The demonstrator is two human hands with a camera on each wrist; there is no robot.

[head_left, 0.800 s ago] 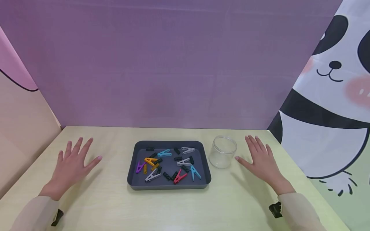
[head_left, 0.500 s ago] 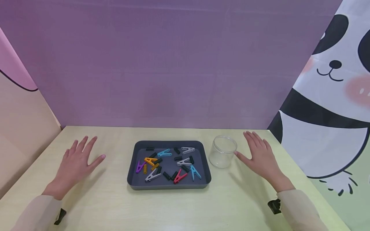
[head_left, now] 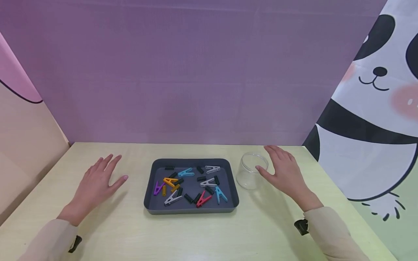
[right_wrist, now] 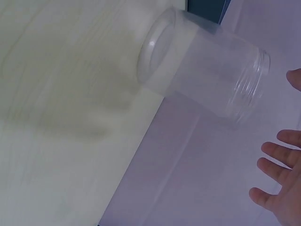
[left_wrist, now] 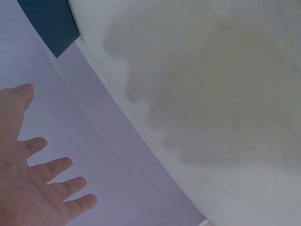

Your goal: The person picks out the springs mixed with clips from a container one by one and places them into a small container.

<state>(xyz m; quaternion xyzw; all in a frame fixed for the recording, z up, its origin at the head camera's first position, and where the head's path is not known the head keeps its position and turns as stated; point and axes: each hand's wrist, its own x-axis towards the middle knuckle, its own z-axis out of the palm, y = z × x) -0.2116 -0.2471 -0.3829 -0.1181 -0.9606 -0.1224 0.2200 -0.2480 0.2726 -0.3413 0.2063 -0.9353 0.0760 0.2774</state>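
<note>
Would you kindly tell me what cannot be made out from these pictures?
Head view: the right hand hides a little of the jar.
Head view: the coils of the dark springs are too small to count.
Left wrist view: the left edge crops the left hand; the top edge crops most of the tray.
Right wrist view: the right edge crops the right hand.

1. The person's right hand (right_wrist: 289,182) has its fingers spread, the thumb held apart from them.
2. Before the thumb, across a visible gap, stands a clear jar (right_wrist: 207,68), ridged rim nearest the hand, base on the pale tabletop (right_wrist: 51,174).
3. Behind the fingers spreads a purple backdrop (right_wrist: 207,174).
</note>
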